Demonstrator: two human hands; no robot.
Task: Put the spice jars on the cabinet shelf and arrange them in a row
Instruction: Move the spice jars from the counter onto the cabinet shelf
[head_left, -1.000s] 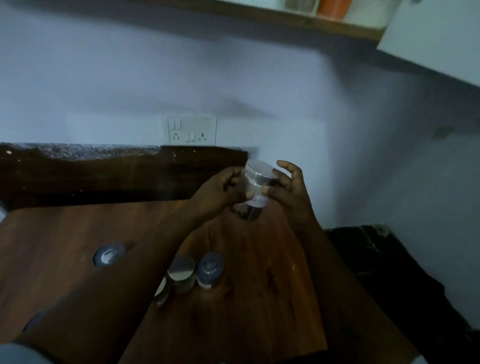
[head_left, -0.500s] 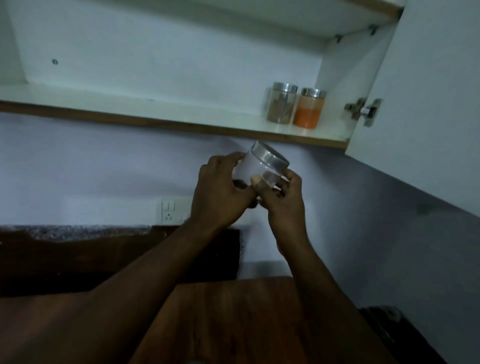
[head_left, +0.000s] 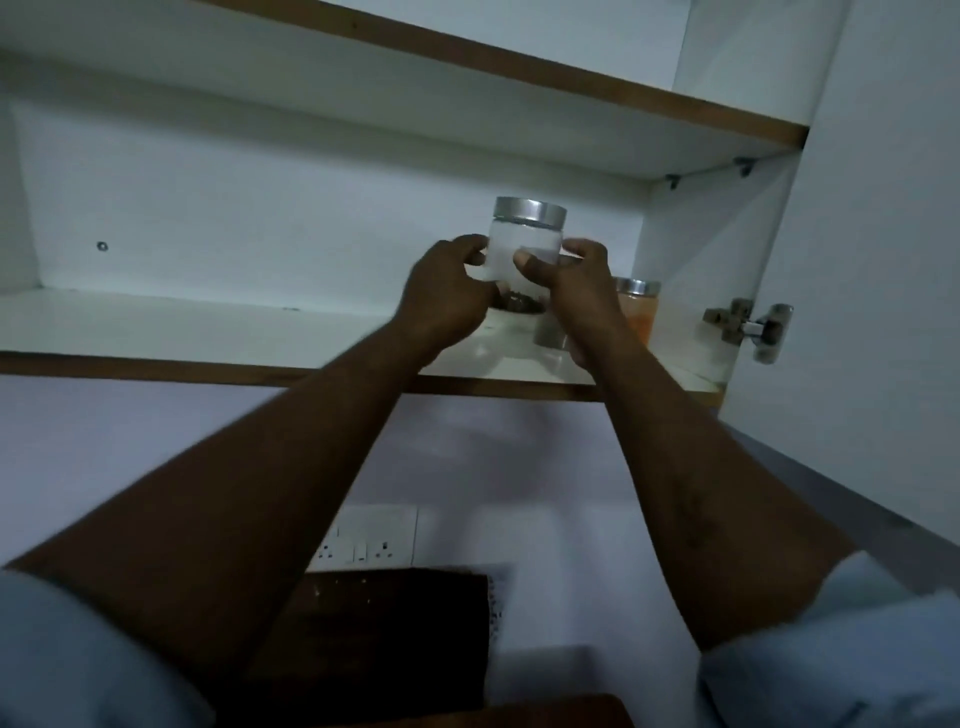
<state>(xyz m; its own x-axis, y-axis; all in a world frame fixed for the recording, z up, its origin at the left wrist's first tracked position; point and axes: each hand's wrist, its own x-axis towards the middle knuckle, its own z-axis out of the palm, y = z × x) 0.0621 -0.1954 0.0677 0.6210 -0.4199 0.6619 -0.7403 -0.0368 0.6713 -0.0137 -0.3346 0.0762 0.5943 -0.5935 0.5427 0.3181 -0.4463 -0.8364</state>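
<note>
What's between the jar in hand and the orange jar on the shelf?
In the head view: the right hand, gripping the held jar, and behind it a third jar, mostly hidden, left of the orange jar.

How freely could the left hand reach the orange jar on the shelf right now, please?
Probably not freely: the left hand grips the clear jar, and that jar and the right hand sit between it and the orange jar.
</note>
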